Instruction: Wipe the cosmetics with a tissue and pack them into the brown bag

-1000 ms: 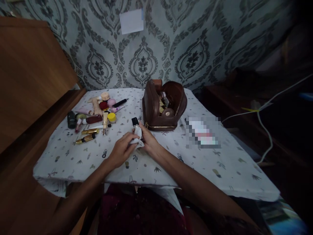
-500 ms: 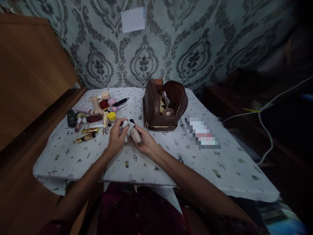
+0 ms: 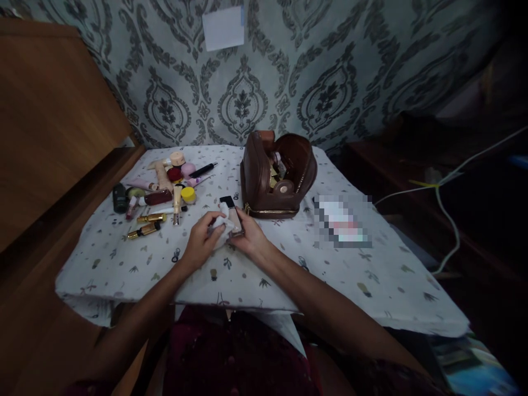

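Observation:
My right hand (image 3: pixel 251 234) is closed around a foundation bottle (image 3: pixel 236 221) with beige contents and a black cap, tilted above the tablecloth. Pinched in my left hand (image 3: pixel 203 237) is a crumpled white tissue (image 3: pixel 224 221), pressed against the bottle's left side. Part of the bottle is hidden by the tissue and my fingers. Just behind my hands stands an unzipped brown cosmetic bag (image 3: pixel 258 184) with several small items inside.
Several cosmetics lie at the left, among them a yellow-lidded jar (image 3: pixel 188 194), a beige tube (image 3: pixel 177 204), a dark green bottle (image 3: pixel 119 198) and gold tubes (image 3: pixel 144 230). A blurred-out flat object (image 3: pixel 342 220) lies right of the bag. A wooden cabinet (image 3: pixel 53 110) borders the left.
The bottle has turned more upright, showing its black cap. My left hand and the tissue have slid down from the cap area to the bottle's side.

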The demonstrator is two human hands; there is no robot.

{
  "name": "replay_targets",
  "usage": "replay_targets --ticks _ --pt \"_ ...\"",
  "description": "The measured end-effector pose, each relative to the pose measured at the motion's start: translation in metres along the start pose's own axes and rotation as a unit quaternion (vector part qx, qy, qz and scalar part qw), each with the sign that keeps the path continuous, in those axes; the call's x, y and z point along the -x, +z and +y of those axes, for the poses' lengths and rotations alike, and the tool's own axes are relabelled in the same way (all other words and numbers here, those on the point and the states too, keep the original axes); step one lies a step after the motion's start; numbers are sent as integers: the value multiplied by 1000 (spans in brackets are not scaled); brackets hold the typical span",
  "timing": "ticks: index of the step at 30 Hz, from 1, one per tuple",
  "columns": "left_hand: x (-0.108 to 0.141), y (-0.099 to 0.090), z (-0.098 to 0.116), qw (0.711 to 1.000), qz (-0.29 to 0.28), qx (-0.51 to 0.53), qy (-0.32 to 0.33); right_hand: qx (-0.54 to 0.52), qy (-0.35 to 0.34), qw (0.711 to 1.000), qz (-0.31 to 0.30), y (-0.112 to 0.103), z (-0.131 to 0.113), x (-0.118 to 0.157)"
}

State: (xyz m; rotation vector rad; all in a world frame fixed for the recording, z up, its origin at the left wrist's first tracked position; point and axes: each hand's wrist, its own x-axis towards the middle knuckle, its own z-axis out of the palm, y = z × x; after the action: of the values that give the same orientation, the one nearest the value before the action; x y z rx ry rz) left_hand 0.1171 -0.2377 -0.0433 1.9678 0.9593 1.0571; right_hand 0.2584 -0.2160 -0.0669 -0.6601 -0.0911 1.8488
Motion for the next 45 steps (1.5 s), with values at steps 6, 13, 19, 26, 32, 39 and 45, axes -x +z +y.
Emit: replay_targets --ticks 6,13,19,26,32,39,45 --pt "5 20 -8 977 79 153 -126 -22 -83 996 32 5 3 0" --pt "14 32 6 880 88 381 -271 69 -188 979 45 6 2 6" --pt "13 28 4 797 103 477 -355 133 -272 953 9 9 7 12" --pt "18 34 -2 772 123 507 -362 139 -309 940 -24 14 11 16" --pt "19 32 7 776 95 518 -346 163 -302 939 -40 14 9 19" --pt "22 26 11 833 46 461 -303 116 -186 975 -31 9 9 16" --pt "25 24 -2 902 45 354 -244 101 -115 987 -56 5 13 13"
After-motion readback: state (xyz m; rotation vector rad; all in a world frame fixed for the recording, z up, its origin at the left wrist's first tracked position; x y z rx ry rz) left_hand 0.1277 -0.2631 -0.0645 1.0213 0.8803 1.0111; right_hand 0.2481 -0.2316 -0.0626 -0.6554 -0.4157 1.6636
